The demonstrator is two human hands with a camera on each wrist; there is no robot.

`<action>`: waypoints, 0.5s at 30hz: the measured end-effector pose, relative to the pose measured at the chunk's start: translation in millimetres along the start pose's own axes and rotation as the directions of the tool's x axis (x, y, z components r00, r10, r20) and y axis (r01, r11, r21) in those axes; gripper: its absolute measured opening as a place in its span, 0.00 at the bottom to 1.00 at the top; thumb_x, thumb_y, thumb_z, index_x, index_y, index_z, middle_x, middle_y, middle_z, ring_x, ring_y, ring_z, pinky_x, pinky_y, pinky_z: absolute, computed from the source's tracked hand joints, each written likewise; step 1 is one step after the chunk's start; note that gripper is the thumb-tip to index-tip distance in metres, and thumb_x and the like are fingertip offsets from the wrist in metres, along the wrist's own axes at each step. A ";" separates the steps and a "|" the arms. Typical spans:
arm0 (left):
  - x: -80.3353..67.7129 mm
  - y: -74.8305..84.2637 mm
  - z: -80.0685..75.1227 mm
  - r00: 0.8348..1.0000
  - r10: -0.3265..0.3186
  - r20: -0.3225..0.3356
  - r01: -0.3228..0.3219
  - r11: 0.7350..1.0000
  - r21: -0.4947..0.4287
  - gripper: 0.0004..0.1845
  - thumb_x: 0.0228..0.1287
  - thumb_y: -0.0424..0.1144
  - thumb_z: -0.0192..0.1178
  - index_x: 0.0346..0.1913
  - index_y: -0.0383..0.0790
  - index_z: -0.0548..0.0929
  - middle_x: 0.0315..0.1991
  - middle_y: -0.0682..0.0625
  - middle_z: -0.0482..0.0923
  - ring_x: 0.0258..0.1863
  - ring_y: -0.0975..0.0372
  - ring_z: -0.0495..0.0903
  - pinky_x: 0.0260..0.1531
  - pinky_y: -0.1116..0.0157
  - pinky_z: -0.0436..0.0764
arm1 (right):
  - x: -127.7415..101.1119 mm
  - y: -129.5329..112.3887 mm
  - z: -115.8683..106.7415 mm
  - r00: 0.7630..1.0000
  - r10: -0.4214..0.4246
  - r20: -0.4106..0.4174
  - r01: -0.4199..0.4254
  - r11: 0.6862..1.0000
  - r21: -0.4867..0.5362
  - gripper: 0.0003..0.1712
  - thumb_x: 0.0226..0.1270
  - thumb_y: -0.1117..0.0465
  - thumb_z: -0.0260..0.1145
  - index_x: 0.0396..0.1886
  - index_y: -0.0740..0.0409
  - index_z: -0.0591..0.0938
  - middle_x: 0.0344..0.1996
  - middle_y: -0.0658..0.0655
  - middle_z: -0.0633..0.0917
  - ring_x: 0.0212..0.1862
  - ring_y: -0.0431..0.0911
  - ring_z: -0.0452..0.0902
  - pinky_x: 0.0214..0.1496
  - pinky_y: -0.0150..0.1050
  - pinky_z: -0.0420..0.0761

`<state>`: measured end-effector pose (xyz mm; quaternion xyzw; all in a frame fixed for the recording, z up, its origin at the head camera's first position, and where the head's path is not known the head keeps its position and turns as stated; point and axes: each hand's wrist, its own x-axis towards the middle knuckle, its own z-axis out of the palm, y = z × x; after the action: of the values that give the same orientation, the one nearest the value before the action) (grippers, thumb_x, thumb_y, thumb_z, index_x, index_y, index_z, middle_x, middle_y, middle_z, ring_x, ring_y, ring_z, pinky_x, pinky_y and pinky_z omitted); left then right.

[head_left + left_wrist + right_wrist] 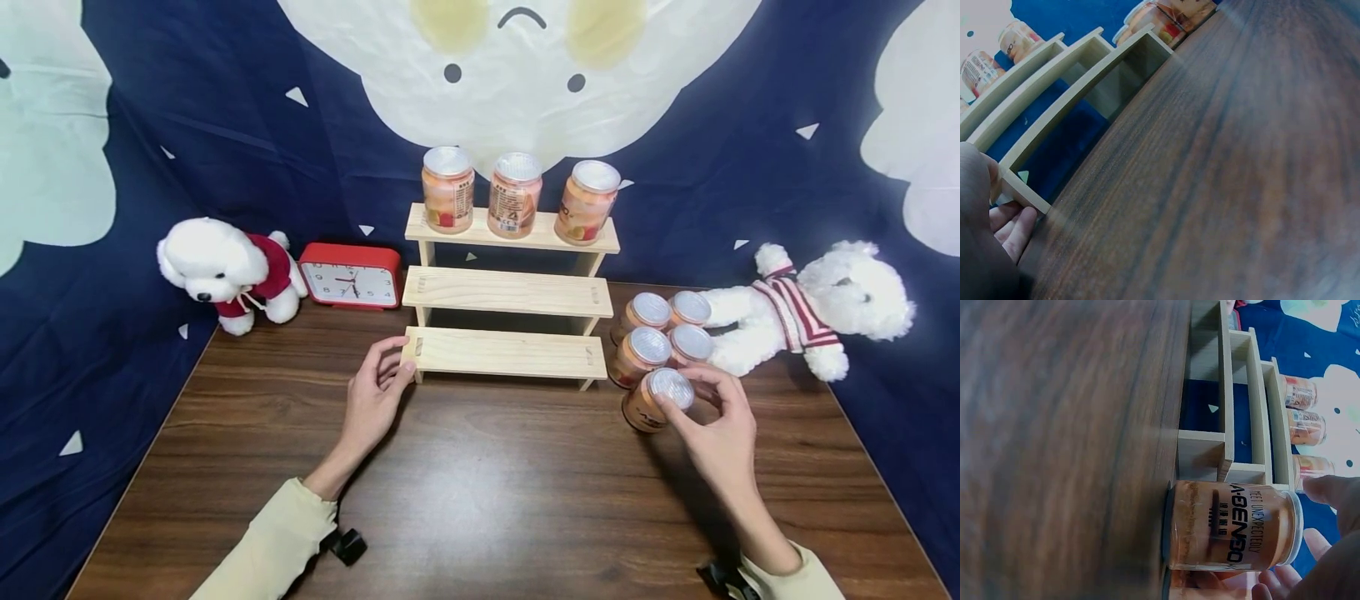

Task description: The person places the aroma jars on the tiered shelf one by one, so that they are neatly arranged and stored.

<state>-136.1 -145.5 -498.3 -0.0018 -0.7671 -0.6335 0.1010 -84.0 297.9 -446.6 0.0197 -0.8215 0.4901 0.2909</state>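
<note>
L hand [372, 400]: fingers relaxed, touching shelf [504, 352] end.
R hand [720, 433]: fingers gripping jar [657, 399] lid.
Adjacent: four jars [663, 329], plush dog [813, 307].

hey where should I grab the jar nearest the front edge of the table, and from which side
Take the front jar by its silver lid, fingertips around the rim, coming from above and the table's near side. It stands upright, and the other jars crowd behind it, so its far side looks hard to reach. The right hand already curls over that lid.
</note>
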 end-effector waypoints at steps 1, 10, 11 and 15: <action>-0.1 -0.1 -0.1 1.000 -0.003 -0.001 0.003 1.000 0.000 0.21 0.81 0.32 0.67 0.71 0.39 0.81 0.58 0.34 0.89 0.53 0.71 0.87 0.54 0.77 0.86 | -0.6 0.3 -0.2 1.000 0.013 0.005 -0.013 1.000 0.003 0.27 0.51 0.83 0.83 0.53 0.72 0.87 0.56 0.47 0.86 0.56 0.33 0.80 0.60 0.23 0.80; 0.4 -0.8 0.9 1.000 0.008 -0.002 -0.008 1.000 -0.004 0.21 0.80 0.27 0.65 0.72 0.36 0.80 0.58 0.32 0.89 0.52 0.69 0.87 0.53 0.78 0.86 | -5.7 5.6 -1.0 0.996 0.069 0.062 -0.071 0.997 0.037 0.26 0.52 0.83 0.83 0.51 0.72 0.87 0.55 0.40 0.87 0.56 0.35 0.82 0.59 0.23 0.79; 0.4 -0.7 0.8 1.000 0.012 -0.001 -0.012 1.000 -0.005 0.21 0.81 0.27 0.65 0.72 0.36 0.80 0.58 0.32 0.89 0.52 0.68 0.87 0.53 0.78 0.86 | -5.9 6.4 -1.1 0.996 0.064 0.069 -0.067 0.997 0.041 0.26 0.52 0.83 0.83 0.51 0.72 0.87 0.55 0.40 0.87 0.56 0.34 0.82 0.60 0.23 0.80; 0.1 -0.7 0.3 0.999 0.035 -0.002 -0.035 0.999 -0.006 0.21 0.80 0.29 0.66 0.71 0.35 0.80 0.58 0.31 0.89 0.51 0.66 0.87 0.51 0.77 0.87 | -7.5 11.7 0.2 0.997 0.040 0.073 -0.045 0.996 0.073 0.27 0.50 0.86 0.81 0.52 0.75 0.86 0.56 0.43 0.88 0.57 0.34 0.83 0.60 0.22 0.80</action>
<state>-136.4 -145.4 -499.0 -0.0150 -0.7650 -0.6340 0.1127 -81.6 301.9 -459.7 0.0305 -0.8126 0.5256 0.2499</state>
